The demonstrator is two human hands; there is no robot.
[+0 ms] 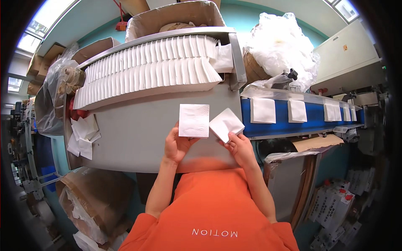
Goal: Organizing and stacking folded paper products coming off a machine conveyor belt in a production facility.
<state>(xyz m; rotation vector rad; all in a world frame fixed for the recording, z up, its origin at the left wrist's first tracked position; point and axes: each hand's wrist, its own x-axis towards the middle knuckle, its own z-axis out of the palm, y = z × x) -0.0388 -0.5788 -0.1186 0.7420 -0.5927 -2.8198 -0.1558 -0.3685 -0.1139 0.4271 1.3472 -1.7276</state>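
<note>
My left hand (178,144) grips a square stack of white paper napkins (194,120) from below, its embossed top face showing. Close beside it, my right hand (238,146) pinches a second napkin stack (226,125), tilted, with the thumb on its upper face. Both stacks are held over the grey metal table (138,134). Long rows of upright folded napkins (142,77) fill the far side of that table. On the blue conveyor belt (307,115) to the right lie several more napkin stacks (263,110), spaced apart.
Loose crumpled napkins (85,136) lie at the table's left end. A metal rail (237,62) borders the rows at the right. Beyond stand a cardboard box (176,19) and a big clear plastic bag (284,46). A brown carton (98,196) sits below left.
</note>
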